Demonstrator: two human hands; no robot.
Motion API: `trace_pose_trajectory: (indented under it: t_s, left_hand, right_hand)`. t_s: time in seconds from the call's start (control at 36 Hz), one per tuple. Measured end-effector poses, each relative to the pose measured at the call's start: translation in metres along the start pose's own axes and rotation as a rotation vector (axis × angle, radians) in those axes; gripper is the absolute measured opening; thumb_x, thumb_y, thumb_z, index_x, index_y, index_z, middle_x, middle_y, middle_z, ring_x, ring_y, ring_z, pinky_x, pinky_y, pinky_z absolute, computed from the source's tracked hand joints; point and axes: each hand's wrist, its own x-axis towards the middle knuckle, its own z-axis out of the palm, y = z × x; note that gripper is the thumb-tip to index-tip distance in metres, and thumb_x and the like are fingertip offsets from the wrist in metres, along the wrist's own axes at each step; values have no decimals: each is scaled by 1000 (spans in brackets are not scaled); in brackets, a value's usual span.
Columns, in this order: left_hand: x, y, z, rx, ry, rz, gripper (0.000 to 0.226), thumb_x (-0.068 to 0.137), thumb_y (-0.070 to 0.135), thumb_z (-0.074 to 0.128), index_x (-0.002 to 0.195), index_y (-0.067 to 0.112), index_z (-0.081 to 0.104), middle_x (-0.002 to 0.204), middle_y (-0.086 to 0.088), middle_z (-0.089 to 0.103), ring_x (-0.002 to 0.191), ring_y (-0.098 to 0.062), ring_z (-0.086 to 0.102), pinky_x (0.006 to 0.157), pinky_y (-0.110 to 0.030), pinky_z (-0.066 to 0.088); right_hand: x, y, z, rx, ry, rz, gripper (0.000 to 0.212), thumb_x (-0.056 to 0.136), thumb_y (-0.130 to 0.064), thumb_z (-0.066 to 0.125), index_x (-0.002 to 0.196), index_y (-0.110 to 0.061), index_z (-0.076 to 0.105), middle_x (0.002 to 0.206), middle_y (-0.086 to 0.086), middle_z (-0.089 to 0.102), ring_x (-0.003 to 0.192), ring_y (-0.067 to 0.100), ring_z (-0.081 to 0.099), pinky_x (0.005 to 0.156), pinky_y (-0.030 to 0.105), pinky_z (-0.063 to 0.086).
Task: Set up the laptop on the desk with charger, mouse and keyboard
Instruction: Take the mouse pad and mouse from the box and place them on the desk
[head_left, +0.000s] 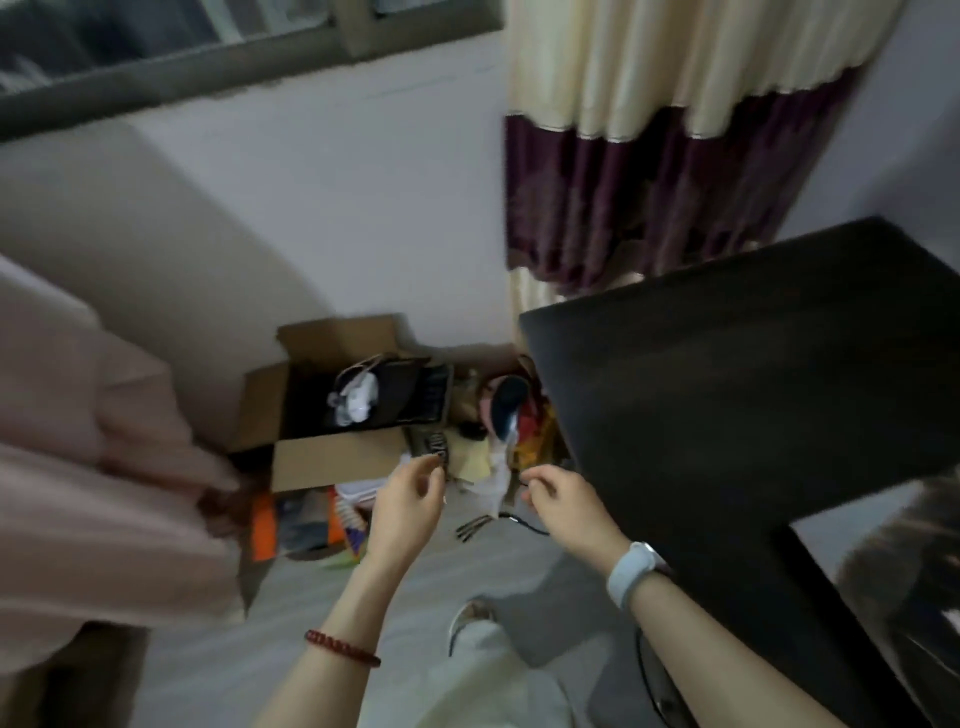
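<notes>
Head view, tilted and blurred, looking down past a dark tabletop (753, 395) at lower right toward an open cardboard box (332, 410) on the floor by the wall. Left hand (410, 499) reaching forward near the box's front flap, fingers (434, 470) loosely curled, thumb and forefinger close together, possibly pinching something small and dark; too blurred to confirm. Right hand (563, 499) hovering just beside the tabletop edge, fingers curled, apparently pinching a thin black cable (524, 522) trailing below it; grip not clearly resolved. Pale band (636, 571) circling the right wrist, red bead bracelet (340, 647) circling the left. Box holding dark items and a white bundle (356, 400), perhaps a charger; laptop, mouse and keyboard not identifiable in this view. Tabletop carrying nothing visible yet. Clutter of coloured items (498, 415) lying between box and tabletop leg; curtain (665, 171) hanging behind.

Step in hand, judging by posture: gathering equipment from the box, early in the task. Next move probably calling for lifting one item free of the box without snagging cables, then carrying it across to the tabletop.
</notes>
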Motion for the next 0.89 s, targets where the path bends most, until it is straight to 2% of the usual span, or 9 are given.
trace_pose_trajectory:
  t_s: [0.11, 0.19, 0.25, 0.33, 0.5, 0.61, 0.75, 0.81, 0.89]
  left_hand:
    - [16, -44, -40, -21, 82, -80, 27, 92, 23, 50, 114, 12, 61, 112, -8, 64, 97, -14, 58, 79, -21, 39]
    - [47, -87, -65, -32, 107, -160, 30, 93, 24, 49, 118, 12, 59, 118, -7, 62, 104, -16, 58, 81, -21, 40]
    - [70, -110, -76, -38, 93, -207, 31, 93, 24, 48, 119, 11, 58, 120, -7, 61, 107, -18, 57, 84, -23, 41]
    - [124, -150, -87, -48, 16, -284, 34, 93, 25, 48, 123, 10, 54, 124, -11, 57, 112, -22, 54, 90, -29, 42]
    - [232, -211, -72, -23, -136, -341, 50, 92, 29, 51, 136, 11, 36, 141, -15, 37, 127, -29, 39, 101, -34, 35]
    - [297, -242, -38, 0, -113, -385, 65, 88, 34, 56, 142, 14, 25, 147, -17, 22, 131, -36, 29, 102, -40, 32]
    - [368, -292, 18, 158, -166, -433, 90, 77, 58, 58, 144, 34, 4, 155, -10, -1, 139, -37, 5, 106, -54, 24]
    - [388, -310, 34, 200, -185, -440, 100, 69, 70, 57, 142, 42, -6, 155, -7, -11, 141, -36, -4, 108, -58, 20]
    - [410, -329, 51, 182, -204, -507, 113, 58, 78, 58, 138, 46, -15, 154, -6, -20, 140, -37, -13, 108, -62, 10]
  right_hand:
    - [39, -38, 45, -47, -100, -49, 30, 95, -18, 39, 118, -11, 57, 112, 10, 64, 102, 24, 59, 88, 36, 48]
    - [84, -63, 84, -92, -125, -70, 29, 95, -17, 39, 117, -12, 57, 105, 10, 66, 93, 21, 61, 80, 33, 47]
    - [114, -71, 105, -98, -139, -60, 28, 95, -18, 40, 118, -13, 56, 109, 9, 64, 95, 20, 59, 78, 28, 45]
    - [176, -78, 138, -112, -124, 18, 31, 95, -19, 41, 123, -9, 51, 120, 12, 59, 108, 24, 55, 83, 26, 41]
    - [288, -66, 176, -104, 19, 203, 45, 91, -26, 50, 130, -3, 42, 129, 18, 52, 119, 32, 49, 97, 38, 43]
    - [351, -42, 191, -149, 108, 270, 69, 82, -40, 60, 137, -12, 30, 138, 15, 42, 127, 34, 39, 103, 47, 39]
    - [417, -4, 223, -37, 131, 445, 114, 71, -52, 70, 145, -20, -11, 156, 9, -1, 143, 32, 5, 116, 45, 15]
    - [433, 6, 234, -40, 138, 488, 120, 69, -50, 73, 143, -23, -18, 156, 10, -6, 142, 35, 4, 114, 46, 16]
    - [445, 17, 246, -131, 195, 511, 123, 68, -42, 76, 142, -25, -21, 154, 16, -3, 138, 40, 12, 110, 49, 24]
